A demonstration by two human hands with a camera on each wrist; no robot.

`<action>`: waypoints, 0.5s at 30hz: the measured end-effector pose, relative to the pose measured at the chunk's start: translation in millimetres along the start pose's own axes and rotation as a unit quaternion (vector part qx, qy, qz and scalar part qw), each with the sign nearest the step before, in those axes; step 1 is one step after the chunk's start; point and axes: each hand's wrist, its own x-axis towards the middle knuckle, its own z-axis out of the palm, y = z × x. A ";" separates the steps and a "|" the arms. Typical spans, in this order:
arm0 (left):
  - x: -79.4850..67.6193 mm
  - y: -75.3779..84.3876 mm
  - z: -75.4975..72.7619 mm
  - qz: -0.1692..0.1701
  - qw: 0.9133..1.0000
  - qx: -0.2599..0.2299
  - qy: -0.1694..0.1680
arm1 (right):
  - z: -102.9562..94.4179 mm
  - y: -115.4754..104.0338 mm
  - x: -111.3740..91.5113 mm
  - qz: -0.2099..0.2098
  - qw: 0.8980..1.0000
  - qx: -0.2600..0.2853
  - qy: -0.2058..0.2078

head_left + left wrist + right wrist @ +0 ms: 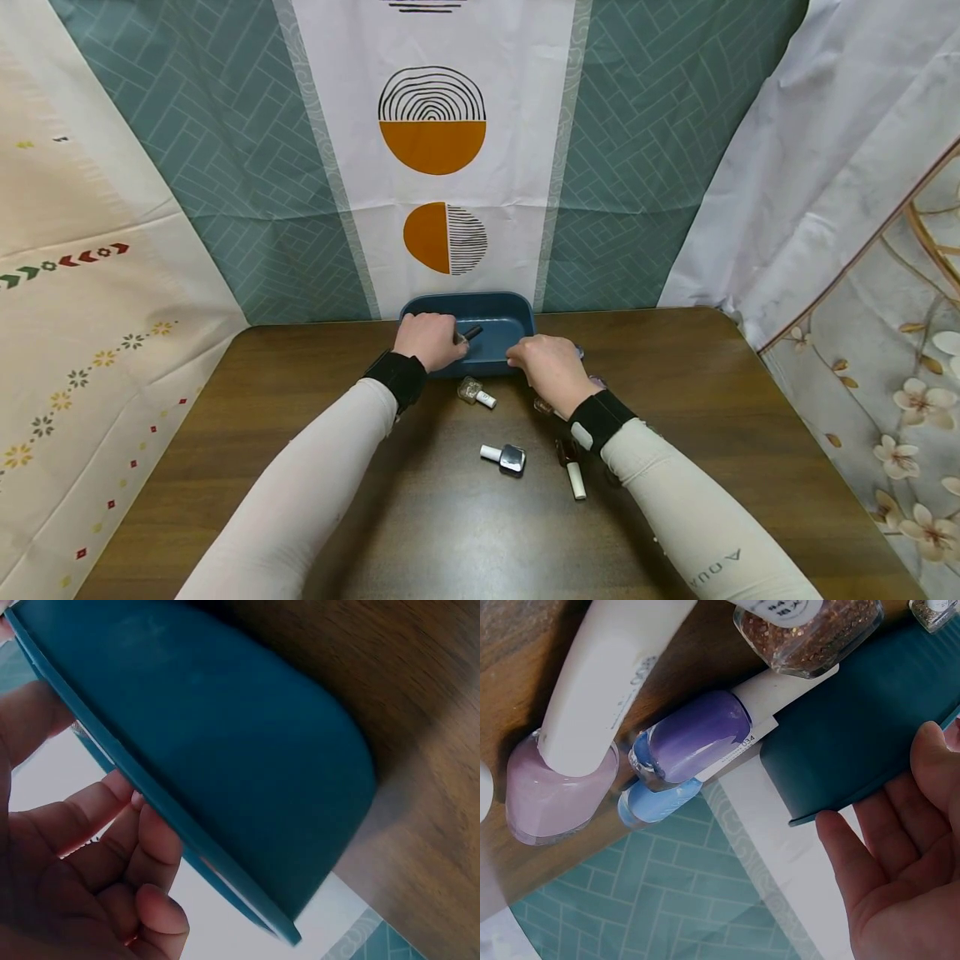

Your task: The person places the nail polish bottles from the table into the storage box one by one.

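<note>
A dark-blue tray (493, 367) stands at the back of the table. Over its left part my left hand (427, 342) pinches a small nail polish bottle with a black cap (472, 332); the glass is mostly covered by the fingers. In the left wrist view, the tray wall (247, 742) hides the bottle and some fingertips. At the tray's front right, my right hand (553, 365) grips the rim. The right wrist view has the thumb (928, 742) against the outer wall and the other fingers behind the rim.
A glitter nail polish bottle (470, 390), a dark one (512, 460) and a brown one (567, 452) lie before the tray. Beside the right hand are purple (694, 739), light-blue (660, 799), pink (562, 791) and copper glitter bottles (817, 637). Hanging cloth (630, 208) borders the table behind.
</note>
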 end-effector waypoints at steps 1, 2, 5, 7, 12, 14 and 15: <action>3.7 -1.6 3.6 0.000 1.000 0.000 -0.004 | 0.0 0.3 0.1 -0.001 1.000 0.000 0.001; 5.6 -1.0 4.4 -0.004 1.000 -0.001 -0.012 | 0.2 0.6 0.0 -0.002 1.000 -0.001 0.002; 6.4 2.6 2.6 -0.016 0.999 -0.005 -0.036 | 1.2 1.7 -0.1 -0.006 1.000 -0.002 0.005; 3.7 9.1 -4.2 -0.034 0.998 -0.007 -0.060 | 1.8 2.3 -0.2 -0.007 1.000 -0.002 0.005; 3.0 14.2 -7.4 -0.062 0.994 -0.011 -0.088 | 1.5 2.4 -0.6 -0.004 1.000 0.002 0.006; 4.3 13.9 -6.0 -0.068 0.993 -0.011 -0.095 | 1.0 2.1 -0.9 -0.004 1.000 0.002 0.007; 4.8 13.7 -5.4 -0.070 0.993 -0.010 -0.097 | 0.8 2.1 -1.1 -0.004 1.000 0.002 0.008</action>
